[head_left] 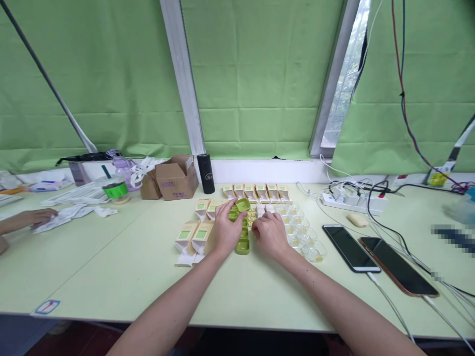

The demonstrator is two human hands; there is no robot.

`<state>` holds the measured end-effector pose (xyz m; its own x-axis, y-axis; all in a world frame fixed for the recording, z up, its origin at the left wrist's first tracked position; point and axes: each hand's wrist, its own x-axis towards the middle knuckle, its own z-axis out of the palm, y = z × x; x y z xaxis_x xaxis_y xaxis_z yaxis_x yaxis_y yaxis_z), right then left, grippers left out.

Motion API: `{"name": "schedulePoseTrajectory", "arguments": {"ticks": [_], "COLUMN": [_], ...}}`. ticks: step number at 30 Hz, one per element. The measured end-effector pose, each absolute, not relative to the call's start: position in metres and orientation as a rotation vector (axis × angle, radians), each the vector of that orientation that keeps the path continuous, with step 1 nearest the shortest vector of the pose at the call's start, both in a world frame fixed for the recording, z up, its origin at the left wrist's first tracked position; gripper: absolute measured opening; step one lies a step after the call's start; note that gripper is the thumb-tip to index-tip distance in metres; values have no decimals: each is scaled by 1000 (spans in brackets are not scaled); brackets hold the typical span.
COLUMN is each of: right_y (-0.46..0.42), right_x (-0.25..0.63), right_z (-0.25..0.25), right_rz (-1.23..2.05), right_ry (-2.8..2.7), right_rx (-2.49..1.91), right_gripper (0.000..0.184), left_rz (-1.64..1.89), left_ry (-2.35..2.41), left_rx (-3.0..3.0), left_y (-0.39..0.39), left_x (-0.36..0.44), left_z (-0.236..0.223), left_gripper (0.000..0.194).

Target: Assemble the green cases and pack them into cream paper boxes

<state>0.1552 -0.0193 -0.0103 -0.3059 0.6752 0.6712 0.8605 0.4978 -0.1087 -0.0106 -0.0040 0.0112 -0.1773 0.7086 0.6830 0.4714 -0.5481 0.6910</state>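
My left hand (228, 227) grips a small green square cup (243, 204) between thumb and fingers, tilted above the others. Below it, more green cups (242, 246) stand in a column on the table. My right hand (270, 233) has its fingers curled together beside small yellow pieces (252, 214); what they pinch, if anything, is hidden. White pieces (261, 210) lie just beyond that hand. To its right stand rows of clear plastic cups (316, 252) with yellow spots inside. Left of my left hand are open paper boxes (185, 238) with green labels.
A row of similar paper boxes (260, 193) stands behind. Further back are a black bottle (206, 174) and a cardboard box (177, 179). Two phones (352, 248) with cables and a power strip (354, 201) lie right. Another person's hand (39, 217) touches white sheets at left.
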Motion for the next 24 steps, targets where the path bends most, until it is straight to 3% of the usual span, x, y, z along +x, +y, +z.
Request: {"name": "schedulePoseTrajectory", "arguments": {"ticks": [7, 14, 19, 24], "right_y": [-13, -13, -13, -33], "right_x": [144, 138, 155, 174], "right_z": [-1, 4, 13, 18], "right_rz": [-327, -254, -272, -328], "right_ry": [-2245, -2316, -2145, -1929], "right_rx": [-1481, -1562, -1479, -1194], "right_gripper": [11, 14, 18, 17], "left_rz": [1798, 1800, 1806, 1789], "left_ry": [1394, 1400, 1359, 1255], "left_rx": [1837, 1812, 1806, 1745], "left_y": [-6, -6, -6, -9], "left_x": [-10, -10, -9, -5], "left_z": [15, 15, 14, 16], "left_gripper": [43, 42, 41, 27]}}
